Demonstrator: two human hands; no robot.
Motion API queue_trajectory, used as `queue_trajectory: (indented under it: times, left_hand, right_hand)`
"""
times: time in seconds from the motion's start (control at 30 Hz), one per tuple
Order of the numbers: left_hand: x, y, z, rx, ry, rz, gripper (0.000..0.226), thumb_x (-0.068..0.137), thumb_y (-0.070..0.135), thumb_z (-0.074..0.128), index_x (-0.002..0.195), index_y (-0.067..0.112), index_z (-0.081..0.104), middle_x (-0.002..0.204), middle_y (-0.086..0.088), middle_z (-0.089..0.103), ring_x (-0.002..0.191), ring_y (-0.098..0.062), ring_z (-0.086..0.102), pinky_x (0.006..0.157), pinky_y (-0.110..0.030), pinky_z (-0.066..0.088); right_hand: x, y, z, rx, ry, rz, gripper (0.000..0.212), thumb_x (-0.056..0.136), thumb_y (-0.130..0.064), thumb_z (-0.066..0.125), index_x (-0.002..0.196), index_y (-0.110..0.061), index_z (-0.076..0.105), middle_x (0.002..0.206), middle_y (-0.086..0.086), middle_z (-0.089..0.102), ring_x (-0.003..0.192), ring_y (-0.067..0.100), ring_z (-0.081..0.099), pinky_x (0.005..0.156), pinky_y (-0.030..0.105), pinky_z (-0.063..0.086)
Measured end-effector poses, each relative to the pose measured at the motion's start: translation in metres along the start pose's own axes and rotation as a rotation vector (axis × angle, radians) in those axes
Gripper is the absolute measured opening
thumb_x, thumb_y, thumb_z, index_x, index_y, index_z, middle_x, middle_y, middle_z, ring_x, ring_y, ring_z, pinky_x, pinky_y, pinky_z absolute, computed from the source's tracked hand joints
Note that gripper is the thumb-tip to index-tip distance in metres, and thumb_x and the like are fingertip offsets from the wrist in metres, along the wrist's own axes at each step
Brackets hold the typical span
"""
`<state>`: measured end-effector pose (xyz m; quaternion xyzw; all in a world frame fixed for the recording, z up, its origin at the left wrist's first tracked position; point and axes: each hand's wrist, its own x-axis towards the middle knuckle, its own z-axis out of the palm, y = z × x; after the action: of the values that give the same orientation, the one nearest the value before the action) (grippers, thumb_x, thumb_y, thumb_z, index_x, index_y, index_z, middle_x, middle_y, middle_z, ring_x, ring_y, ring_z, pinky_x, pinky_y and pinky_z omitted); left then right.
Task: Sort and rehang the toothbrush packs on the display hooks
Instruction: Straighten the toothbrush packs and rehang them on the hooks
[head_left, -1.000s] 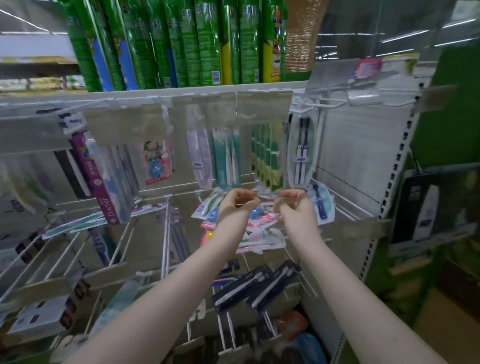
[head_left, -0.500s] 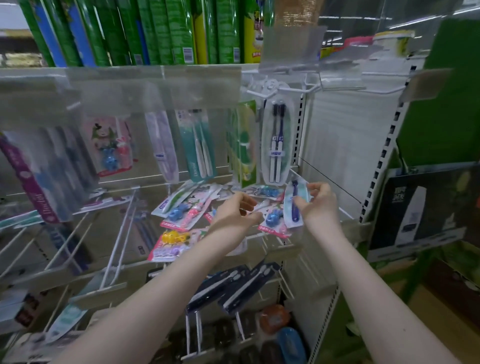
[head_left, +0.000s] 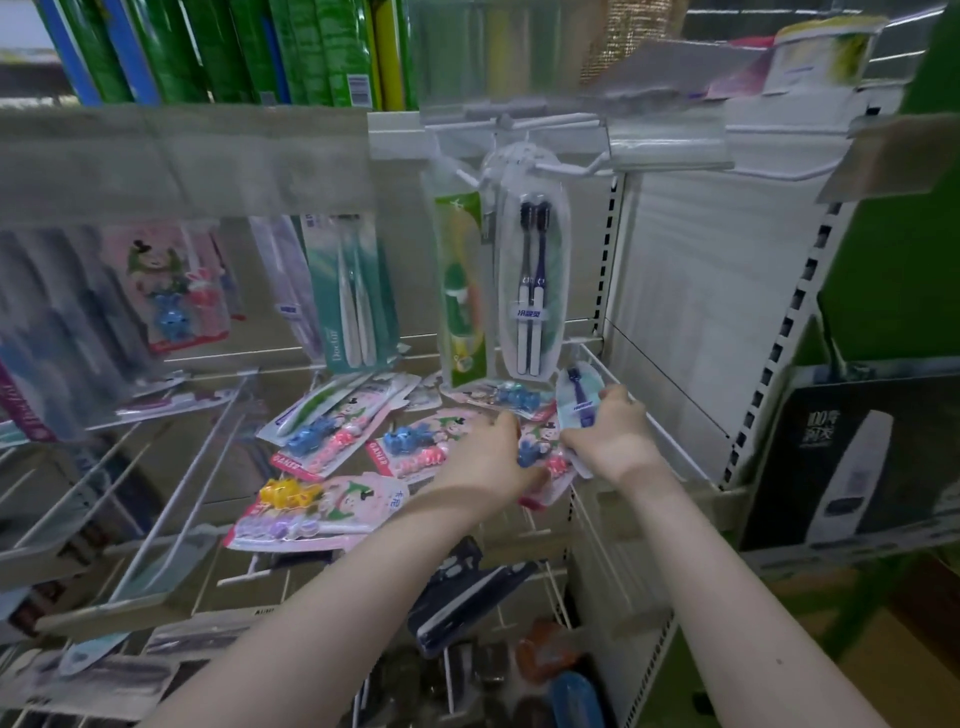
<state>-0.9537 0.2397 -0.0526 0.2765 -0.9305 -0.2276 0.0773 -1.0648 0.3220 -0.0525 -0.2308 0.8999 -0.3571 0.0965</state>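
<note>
Right hand (head_left: 608, 436) pinches a blue toothbrush pack (head_left: 576, 395); left hand (head_left: 488, 457) grip on pink packs (head_left: 415, 452) unclear.
Likely light, slick, bendy: best held at the top edge, above the fingers.

I have both arms stretched forward, forearms bare and angling inward, wrists close together. My left hand (head_left: 488, 457) shows its back with the fingers curled down, and I cannot tell whether it grips anything. My right hand (head_left: 610, 434) has its fingers curled round a pack (head_left: 577, 397).
</note>
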Motion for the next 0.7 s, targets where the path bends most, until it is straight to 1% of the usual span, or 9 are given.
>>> queue_trajectory:
  times: [0.07, 0.13, 0.23, 0.3, 0.37, 0.43, 0.53, 0.63, 0.7]
  left_hand:
    - [0.002, 0.002, 0.003, -0.007, -0.012, -0.014, 0.04, 0.09, 0.035, 0.059, 0.119, 0.013, 0.044, 0.119, -0.009, 0.049, 0.094, -0.022, 0.051, 0.075, -0.029, 0.041]
    - [0.004, 0.006, 0.007, -0.011, -0.01, -0.034, 0.04, 0.09, 0.038, 0.059, 0.118, 0.014, 0.045, 0.119, -0.008, 0.048, 0.091, -0.02, 0.05, 0.075, -0.029, 0.041]
    - [0.007, 0.006, 0.013, -0.009, -0.001, -0.067, 0.054, 0.085, 0.055, 0.058, 0.121, 0.017, 0.045, 0.119, -0.006, 0.046, 0.101, -0.024, 0.055, 0.082, -0.032, 0.046]
    - [0.008, 0.006, 0.018, 0.027, 0.013, -0.087, 0.061, 0.08, 0.06, 0.061, 0.121, 0.018, 0.044, 0.119, -0.006, 0.046, 0.102, -0.026, 0.057, 0.085, -0.037, 0.05]
    - [0.009, 0.008, 0.022, 0.09, 0.025, -0.099, 0.058, 0.079, 0.056, 0.064, 0.119, 0.018, 0.044, 0.118, -0.009, 0.045, 0.102, -0.028, 0.055, 0.084, -0.039, 0.05]
    - [0.01, 0.011, 0.022, 0.105, 0.029, -0.1, 0.051, 0.079, 0.051, 0.064, 0.111, 0.017, 0.044, 0.114, -0.009, 0.046, 0.099, -0.028, 0.053, 0.077, -0.036, 0.049]
    - [0.009, 0.014, 0.018, 0.108, 0.02, -0.075, 0.044, 0.08, 0.048, 0.064, 0.102, 0.017, 0.042, 0.104, -0.009, 0.052, 0.092, -0.027, 0.055, 0.065, -0.032, 0.042]
    - [0.006, 0.019, 0.015, 0.038, -0.021, -0.035, 0.056, 0.079, 0.047, 0.064, 0.118, 0.013, 0.041, 0.097, -0.005, 0.056, 0.09, -0.024, 0.057, 0.061, -0.029, 0.04]
    - [0.004, 0.022, 0.014, -0.037, -0.058, -0.03, 0.068, 0.075, 0.049, 0.066, 0.126, 0.016, 0.036, 0.1, -0.002, 0.059, 0.089, -0.02, 0.059, 0.063, -0.03, 0.044]
  right_hand:
    - [0.001, 0.003, -0.002, 0.029, -0.013, -0.009, 0.076, 0.082, -0.008, 0.065, 0.144, -0.002, 0.022, 0.139, 0.021, 0.037, 0.113, 0.034, 0.052, 0.082, 0.03, 0.043]
    - [0.003, 0.008, -0.007, 0.047, 0.001, -0.03, 0.069, 0.083, -0.005, 0.063, 0.141, -0.002, 0.026, 0.132, 0.02, 0.046, 0.108, 0.034, 0.055, 0.081, 0.034, 0.047]
    - [0.004, 0.012, -0.013, 0.031, 0.052, -0.063, 0.053, 0.085, -0.003, 0.056, 0.132, -0.007, 0.033, 0.113, 0.016, 0.059, 0.084, 0.029, 0.058, 0.07, 0.035, 0.048]
    - [0.004, 0.015, -0.015, 0.043, 0.07, -0.077, 0.05, 0.086, -0.004, 0.055, 0.131, -0.01, 0.035, 0.111, 0.014, 0.059, 0.079, 0.027, 0.056, 0.068, 0.033, 0.047]
    - [0.004, 0.019, -0.016, 0.067, 0.082, -0.087, 0.051, 0.086, -0.004, 0.056, 0.132, -0.009, 0.035, 0.109, 0.013, 0.058, 0.085, 0.029, 0.057, 0.073, 0.034, 0.047]
    - [0.002, 0.023, -0.017, 0.106, 0.108, -0.09, 0.05, 0.085, -0.003, 0.055, 0.132, -0.008, 0.037, 0.112, 0.015, 0.059, 0.095, 0.033, 0.058, 0.078, 0.034, 0.045]
    - [0.001, 0.028, -0.019, 0.137, 0.132, -0.086, 0.05, 0.085, -0.005, 0.054, 0.132, -0.007, 0.037, 0.112, 0.016, 0.059, 0.098, 0.033, 0.057, 0.074, 0.029, 0.04]
    - [-0.003, 0.03, -0.023, 0.154, 0.147, -0.082, 0.049, 0.085, -0.005, 0.054, 0.132, -0.005, 0.038, 0.114, 0.016, 0.058, 0.102, 0.033, 0.055, 0.075, 0.028, 0.037]
    - [-0.005, 0.031, -0.024, 0.167, 0.153, -0.082, 0.049, 0.085, -0.005, 0.054, 0.131, -0.004, 0.039, 0.114, 0.017, 0.058, 0.102, 0.033, 0.055, 0.075, 0.028, 0.037]
